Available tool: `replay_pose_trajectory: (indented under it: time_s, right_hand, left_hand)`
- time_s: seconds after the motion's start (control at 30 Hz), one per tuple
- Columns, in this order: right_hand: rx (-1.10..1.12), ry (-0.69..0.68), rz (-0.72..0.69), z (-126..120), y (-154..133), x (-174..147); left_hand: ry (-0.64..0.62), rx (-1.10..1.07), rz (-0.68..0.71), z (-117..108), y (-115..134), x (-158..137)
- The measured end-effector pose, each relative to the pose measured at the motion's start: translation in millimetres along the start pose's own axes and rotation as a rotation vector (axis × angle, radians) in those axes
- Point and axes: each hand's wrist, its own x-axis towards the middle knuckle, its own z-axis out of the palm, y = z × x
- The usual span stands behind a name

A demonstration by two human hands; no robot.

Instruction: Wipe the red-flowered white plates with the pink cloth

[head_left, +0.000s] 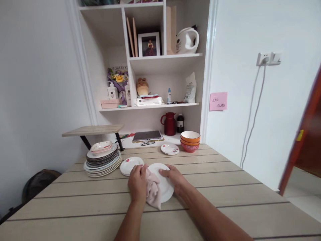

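A white plate [166,190] is held tilted above the table, in the middle of the head view. My right hand [173,177] grips its right edge, thumb on the face and fingers behind. My left hand [137,182] is closed on a pale pink cloth [152,189], which lies against the plate's left side and hangs below it. Just behind my left hand sits a small white plate with red flowers [130,164], partly covered by the fingers. Further back are small flowered plates [170,149], stacked.
To the left stands a tall stack of plates [102,164] with a dish on top, beside a small raised shelf [94,130]. Stacked bowls [190,142] are at the back right. Behind the table are a laptop [147,135], glasses [147,143] and a red jug [170,124].
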Motion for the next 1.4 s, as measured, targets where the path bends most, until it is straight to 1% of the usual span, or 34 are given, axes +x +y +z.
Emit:
replay_pose_trajectory:
  time_s: [0.17, 0.27, 0.33, 0.4, 0.47, 0.57, 0.63, 0.7, 0.8, 0.9, 0.97, 1.07, 1.17, 1.27, 1.33, 1.4]
  right_hand:
    - [0.092, 0.131, -0.047, -13, 0, 11]
    - [0.12, 0.166, -0.093, -17, -4, 13]
    - [0.124, 0.162, -0.163, -15, -8, 10]
    - [0.092, 0.13, -0.254, -12, -11, 5]
    - [0.002, 0.072, -0.359, -10, -15, 0]
    - [-0.259, 0.002, -0.572, -9, -23, -6]
    - [-0.457, -0.016, -0.695, -11, -28, -10]
    - [-0.585, -0.034, -0.753, -13, -32, -13]
    - [-0.629, -0.08, -0.762, -14, -33, -15]
    - [-0.565, -0.118, -0.728, -13, -29, -13]
    - [-0.485, -0.12, -0.679, -13, -25, -11]
    - [-0.33, -0.083, -0.58, -11, -21, -9]
    - [-0.15, -0.043, -0.496, -7, -18, -10]
    - [-0.004, -0.018, -0.457, -1, -16, -13]
    - [0.077, 0.022, -0.443, 2, -15, -14]
    - [0.174, 0.074, -0.433, 5, -17, -14]
  left_hand:
    - [-0.149, -0.168, 0.038, 12, 4, -2]
    - [-0.26, -0.257, 0.047, 21, 8, -9]
    - [-0.271, -0.267, 0.051, 26, 9, -13]
    - [-0.223, -0.277, 0.018, 29, 12, -16]
    - [-0.175, -0.357, -0.069, 29, 17, -17]
    - [-0.145, -0.523, -0.189, 24, 28, -16]
    - [-0.166, -0.58, -0.247, 18, 35, -15]
    - [-0.227, -0.615, -0.323, 14, 39, -14]
    - [-0.289, -0.638, -0.411, 10, 38, -13]
    - [-0.261, -0.642, -0.458, 10, 33, -12]
    - [-0.235, -0.664, -0.501, 13, 30, -12]
    - [-0.218, -0.703, -0.549, 17, 29, -13]
    - [-0.191, -0.764, -0.545, 20, 29, -14]
    - [-0.153, -0.791, -0.542, 22, 30, -15]
    - [-0.166, -0.794, -0.537, 24, 32, -17]
    - [-0.204, -0.791, -0.539, 27, 35, -22]
